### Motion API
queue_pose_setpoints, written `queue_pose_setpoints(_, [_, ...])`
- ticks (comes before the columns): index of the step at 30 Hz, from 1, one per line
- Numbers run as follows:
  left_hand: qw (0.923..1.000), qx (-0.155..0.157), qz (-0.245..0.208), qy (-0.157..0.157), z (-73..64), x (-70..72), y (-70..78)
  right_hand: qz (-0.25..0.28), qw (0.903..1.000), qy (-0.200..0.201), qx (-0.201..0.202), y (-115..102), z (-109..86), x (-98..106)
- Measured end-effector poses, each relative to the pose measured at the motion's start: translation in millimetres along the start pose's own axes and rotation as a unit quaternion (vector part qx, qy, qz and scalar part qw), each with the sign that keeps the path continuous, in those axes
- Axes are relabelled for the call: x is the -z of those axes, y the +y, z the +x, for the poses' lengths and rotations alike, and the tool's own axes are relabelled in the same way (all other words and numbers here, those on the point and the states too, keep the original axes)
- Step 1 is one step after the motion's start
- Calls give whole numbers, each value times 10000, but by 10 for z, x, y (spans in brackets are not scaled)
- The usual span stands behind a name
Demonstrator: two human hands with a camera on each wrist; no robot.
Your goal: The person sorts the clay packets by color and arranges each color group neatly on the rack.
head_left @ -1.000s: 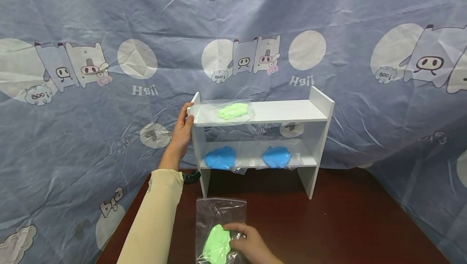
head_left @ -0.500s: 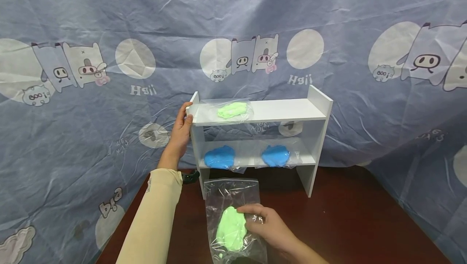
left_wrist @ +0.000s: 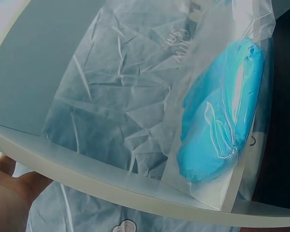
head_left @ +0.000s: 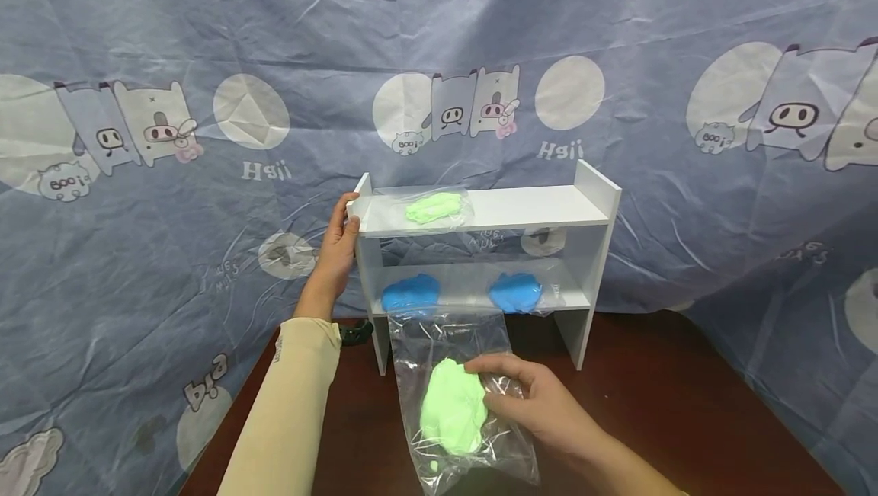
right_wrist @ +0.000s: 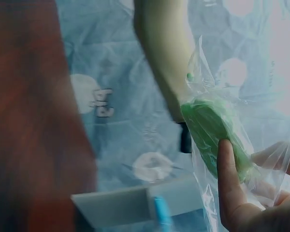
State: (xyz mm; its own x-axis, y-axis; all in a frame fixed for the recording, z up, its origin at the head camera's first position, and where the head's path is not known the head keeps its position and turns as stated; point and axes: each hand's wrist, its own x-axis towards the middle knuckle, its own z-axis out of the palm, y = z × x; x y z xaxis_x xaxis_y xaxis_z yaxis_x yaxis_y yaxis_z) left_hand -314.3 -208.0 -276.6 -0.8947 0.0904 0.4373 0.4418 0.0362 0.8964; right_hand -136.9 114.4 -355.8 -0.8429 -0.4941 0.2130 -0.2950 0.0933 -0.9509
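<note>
My right hand (head_left: 545, 397) pinches a clear zip bag with a light green clay-like lump (head_left: 453, 404) in it, held up in front of the white two-tier shelf (head_left: 535, 206). In the right wrist view, thumb and fingers press on the bagged green lump (right_wrist: 212, 130). My left hand (head_left: 336, 256) grips the upper end of the shelf's left side panel. Another bagged green lump (head_left: 434, 208) lies on the top board at the left. On the lower board sit two bagged blue lumps, one left (head_left: 411, 294) and one right (head_left: 516, 293); the held bag's top edge overlaps the left one.
The shelf stands on a dark red-brown table (head_left: 658, 404). Behind and around it hangs a blue-grey cloth (head_left: 309, 130) with cartoon prints. A dark band (head_left: 355, 333) circles the left wrist, beside the shelf's left leg.
The right hand has carried the bagged green lump up, forward and to the right, closer to the shelf. The left hand keeps its grip on the side panel.
</note>
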Motion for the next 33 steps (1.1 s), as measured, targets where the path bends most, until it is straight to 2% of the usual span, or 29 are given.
queue_pose_setpoints(5, [9999,0,104,10,-16,5,3,281,9994,-4,202,-267,-25,189])
queue_pose_setpoints(10, [9995,34,283,105,-29,19,-12,206,9987,354,316,-485,20,355])
queue_pose_setpoints(16, [9999,-1,160,26,-24,27,-48,96,9966,702,419,-696,163,661])
queue_pose_setpoints(20, [10000,-35,71,28,-13,28,-61,123,9942,938,503,-770,286,940])
queue_pose_setpoints(24, [9999,-19,106,39,7,26,-62,499,9930,984,430,-790,373,1156])
queue_pose_setpoints(27, [9999,-14,137,14,18,20,-52,677,9909,1091,407,-812,408,1262])
queue_pose_setpoints(33, [9999,-42,159,0,22,1,-34,632,9843,1577,483,-901,514,1402])
